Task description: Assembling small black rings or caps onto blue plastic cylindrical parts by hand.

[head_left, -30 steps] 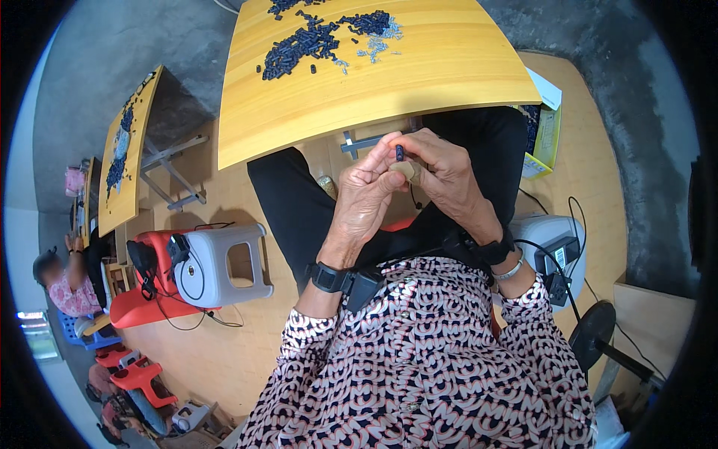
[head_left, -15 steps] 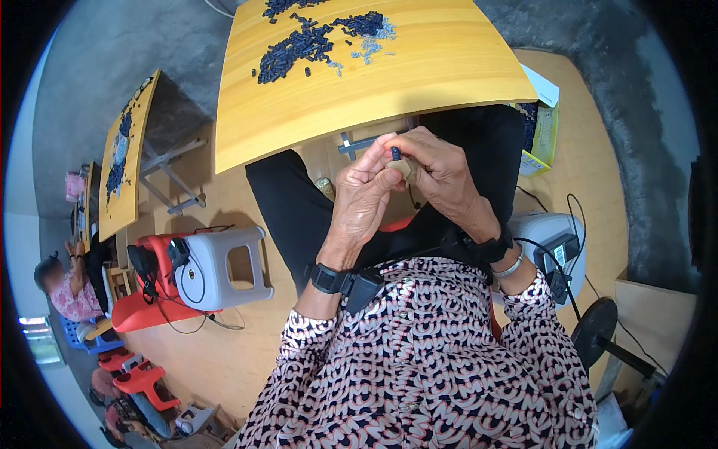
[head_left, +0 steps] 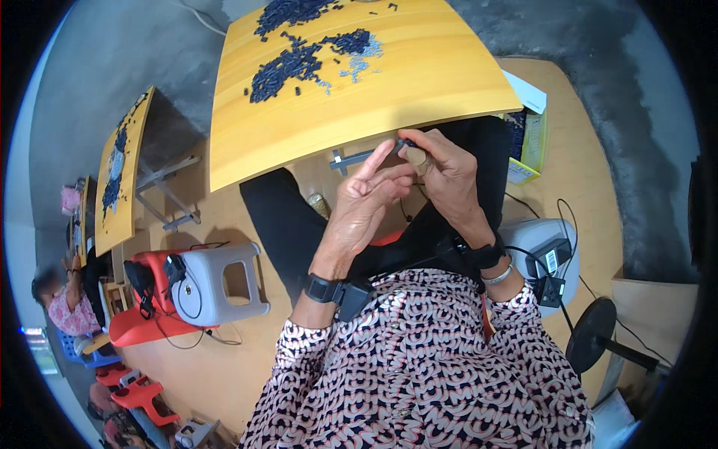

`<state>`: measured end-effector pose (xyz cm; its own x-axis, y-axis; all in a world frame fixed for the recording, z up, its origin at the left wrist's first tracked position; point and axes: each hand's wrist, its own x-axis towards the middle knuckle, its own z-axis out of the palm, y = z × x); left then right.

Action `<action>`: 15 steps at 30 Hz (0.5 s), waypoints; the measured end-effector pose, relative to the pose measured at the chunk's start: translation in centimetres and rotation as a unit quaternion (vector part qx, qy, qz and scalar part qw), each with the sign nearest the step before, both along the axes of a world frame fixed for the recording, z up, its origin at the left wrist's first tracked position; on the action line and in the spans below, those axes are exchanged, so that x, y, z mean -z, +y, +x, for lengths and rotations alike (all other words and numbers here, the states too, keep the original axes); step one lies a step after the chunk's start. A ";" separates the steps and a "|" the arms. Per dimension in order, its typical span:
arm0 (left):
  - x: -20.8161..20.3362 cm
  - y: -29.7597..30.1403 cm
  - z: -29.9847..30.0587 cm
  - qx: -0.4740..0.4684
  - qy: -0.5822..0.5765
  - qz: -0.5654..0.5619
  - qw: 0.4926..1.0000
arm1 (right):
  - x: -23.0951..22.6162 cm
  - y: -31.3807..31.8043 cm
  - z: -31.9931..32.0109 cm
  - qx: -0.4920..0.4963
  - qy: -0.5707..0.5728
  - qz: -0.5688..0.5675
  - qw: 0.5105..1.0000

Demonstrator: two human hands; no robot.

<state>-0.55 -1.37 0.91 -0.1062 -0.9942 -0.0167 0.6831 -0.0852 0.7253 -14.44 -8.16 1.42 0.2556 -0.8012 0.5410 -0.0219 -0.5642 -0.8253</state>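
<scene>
Just below the near edge of the yellow wooden table (head_left: pixel 419 78), both hands are raised over my lap. My right hand (head_left: pixel 453 179) pinches a small dark plastic piece (head_left: pixel 406 143) between thumb and forefinger; a tan covering (head_left: pixel 416 159) wraps its thumb. My left hand (head_left: pixel 357 203) is beside it, forefinger stretched out and the other fingers loosely bent toward the right thumb. Nothing shows in the left fingers. On the table lie a heap of dark pieces (head_left: pixel 278 77), a smaller dark heap (head_left: pixel 348 42) and scattered small silvery pieces (head_left: pixel 360 66).
A yellow crate (head_left: pixel 535 142) stands right of the table. A grey stool (head_left: pixel 224 283) with cables is at left; another stool (head_left: pixel 516 232) stands at right beside a black box (head_left: pixel 550 257). A second table (head_left: pixel 138 179) and a seated person (head_left: pixel 71 310) are farther left.
My left hand has drawn slightly away from the dark piece, its forefinger straightening. The right hand keeps the piece. The view has shifted, showing more of the tabletop's far side.
</scene>
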 end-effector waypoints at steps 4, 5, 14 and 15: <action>0.6 -0.1 1.1 0.002 -0.058 0.003 0.998 | -1.1 -2.3 -3.4 0.175 -0.014 -0.037 0.984; 0.7 0.0 1.6 -0.018 -0.047 0.008 0.999 | -2.3 -2.7 -4.6 0.218 -0.015 -0.024 0.976; 1.2 -0.1 4.0 -0.076 -0.007 0.028 0.997 | 3.4 -14.7 -18.0 0.435 -0.033 0.006 0.900; 1.0 -0.1 3.9 -0.075 -0.007 0.032 0.997 | 5.3 -16.5 -19.8 0.436 -0.080 0.026 0.896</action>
